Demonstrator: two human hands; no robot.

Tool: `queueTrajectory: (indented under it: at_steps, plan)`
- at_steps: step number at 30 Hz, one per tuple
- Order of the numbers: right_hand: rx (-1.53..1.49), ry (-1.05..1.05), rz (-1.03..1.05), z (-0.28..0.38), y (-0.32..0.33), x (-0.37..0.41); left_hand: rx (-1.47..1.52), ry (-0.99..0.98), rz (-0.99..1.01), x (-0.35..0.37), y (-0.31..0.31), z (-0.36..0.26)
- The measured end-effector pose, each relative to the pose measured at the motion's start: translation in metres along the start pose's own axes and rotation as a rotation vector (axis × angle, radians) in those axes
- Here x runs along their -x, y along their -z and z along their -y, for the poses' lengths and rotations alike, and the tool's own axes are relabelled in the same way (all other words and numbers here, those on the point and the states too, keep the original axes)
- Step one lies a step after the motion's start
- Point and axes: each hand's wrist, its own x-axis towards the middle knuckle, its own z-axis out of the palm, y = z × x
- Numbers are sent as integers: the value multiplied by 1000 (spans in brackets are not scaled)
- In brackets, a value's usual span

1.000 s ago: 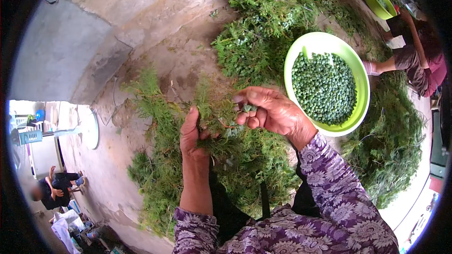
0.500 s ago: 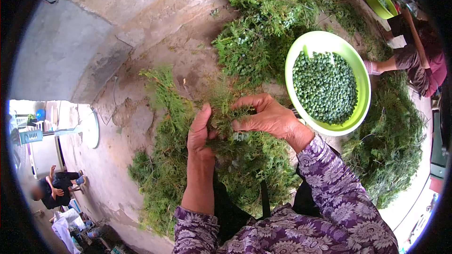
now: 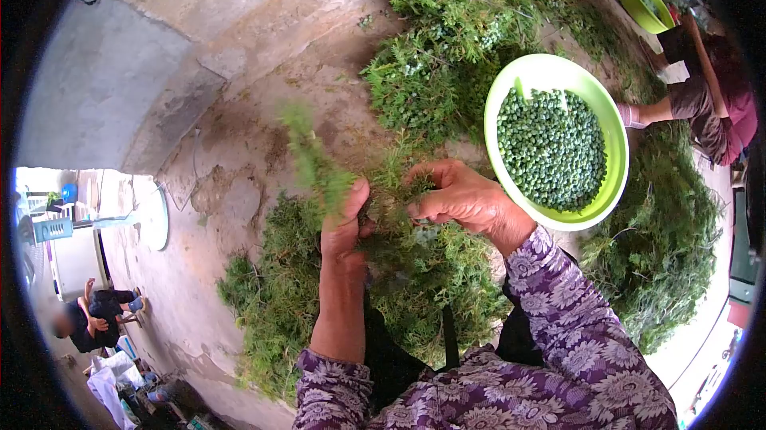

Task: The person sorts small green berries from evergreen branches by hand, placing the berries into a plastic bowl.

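My left hand (image 3: 341, 226) is closed around a leafy evergreen sprig (image 3: 311, 160), whose tip is smeared by motion. My right hand (image 3: 469, 200) faces it, thumb and fingers pinched on the foliage between both hands; small berries may sit under the fingertips, but I cannot make them out. Just right of that hand, a lime-green basin (image 3: 616, 143) holds many round green berries (image 3: 550, 151). Cut evergreen branches (image 3: 279, 302) lie beneath my forearms and around my lap.
Beyond my hands lies another heap of berry-bearing branches (image 3: 439, 55), with a further pile (image 3: 662, 230) at right. A co-worker's leg (image 3: 650, 113) and a second green basin (image 3: 638, 3) are at upper right. Another person (image 3: 100, 318) sits far left, near a fan (image 3: 52, 230).
The sprig in my left hand has swung inward and more upright. My right hand has shifted slightly right, still pinching at the foliage. The basin stays in place.
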Motion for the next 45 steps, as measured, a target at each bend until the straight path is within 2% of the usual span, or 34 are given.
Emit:
queueTrajectory:
  at_steps: [4,6,8,11,13,15,16,17,19,20,21,23,24,29,33,35,38,40,41,43,44,45]
  plan:
    - [197,105,-61,-20,12,-13,-74,-15,-125,6,-9,-2]
    - [484,137,-171,-20,14,-13,-63,-42,-86,3,-5,0]
    - [371,84,-149,-10,9,-6,-53,-68,-43,3,-1,0]
    - [215,53,-106,-5,6,-3,-154,-54,-127,8,-4,-4]
    - [171,71,-88,-12,9,-6,-128,-138,-26,14,-13,-6]
    - [998,572,-357,-27,14,-14,-89,-170,-41,11,-7,3]
    - [1148,1033,-541,-35,16,-11,-53,-202,-52,10,-5,6]
    - [1147,1033,-550,-30,18,-10,-58,-200,-46,10,-4,1]
    - [588,137,-260,-11,25,-7,35,-229,144,11,3,-16]
    - [265,102,-109,-6,31,-3,83,-191,-38,9,6,-16]
    - [268,99,-105,-5,31,-2,86,-192,-41,8,7,-16]
    - [-281,211,-23,-3,28,2,136,-149,-128,9,5,-15]
    - [-371,182,-33,1,22,5,134,-146,-128,11,4,-16]
    - [-395,104,52,-11,20,-5,167,-105,85,11,5,-17]
    - [-492,97,116,-10,15,-2,159,-110,70,12,0,-17]
    - [-510,106,118,-10,14,-3,-16,-109,120,7,3,-14]
    - [-384,108,62,-9,12,-4,31,-13,74,2,2,-5]
    - [-134,153,-30,-12,8,-7,14,-48,10,5,-8,0]
    - [-134,153,-30,-14,8,-9,-3,-83,-54,8,-15,0]
    - [103,273,-34,-18,8,-12,36,-39,-27,14,-22,3]
    - [171,357,-114,-19,3,-12,-53,-99,60,13,-23,6]
    - [171,356,-115,-25,1,-17,-142,-159,147,13,-26,9]
